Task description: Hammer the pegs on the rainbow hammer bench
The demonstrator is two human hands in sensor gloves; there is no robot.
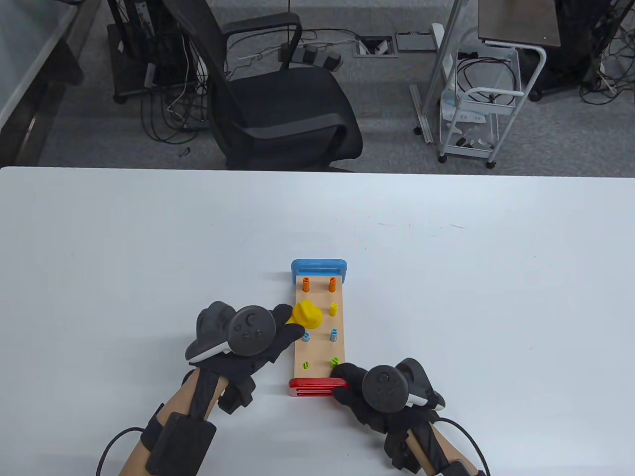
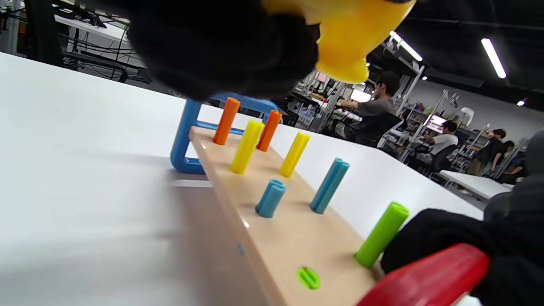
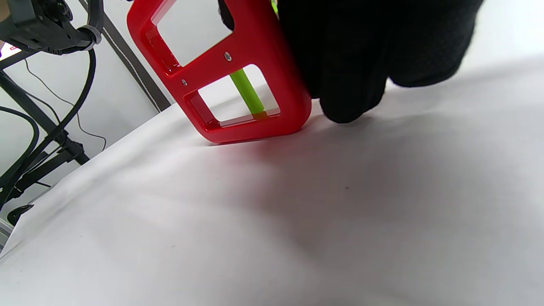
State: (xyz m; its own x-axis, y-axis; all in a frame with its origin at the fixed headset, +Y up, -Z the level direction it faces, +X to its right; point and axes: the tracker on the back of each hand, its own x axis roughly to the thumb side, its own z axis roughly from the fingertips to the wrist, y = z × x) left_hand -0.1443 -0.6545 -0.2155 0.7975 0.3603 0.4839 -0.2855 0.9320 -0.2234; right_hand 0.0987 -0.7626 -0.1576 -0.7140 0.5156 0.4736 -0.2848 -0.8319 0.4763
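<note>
The hammer bench (image 1: pixel 320 332) is a wooden board with a blue end (image 1: pixel 318 267) far and a red end (image 1: pixel 317 386) near. It carries orange, yellow, blue and green pegs in pairs. The left green peg (image 2: pixel 309 278) is flush with the board; the right green peg (image 2: pixel 381 235) stands tall. The left blue peg (image 2: pixel 270 198) stands lower than the right one. My left hand (image 1: pixel 278 327) grips a yellow hammer (image 1: pixel 307 315), its head over the left yellow peg (image 2: pixel 246 146). My right hand (image 1: pixel 347 382) grips the red end (image 3: pixel 250 72).
The white table (image 1: pixel 149 248) stretches wide on all sides of the bench. A black office chair (image 1: pixel 278 109) and a white cart (image 1: pixel 481 109) stand beyond the far edge.
</note>
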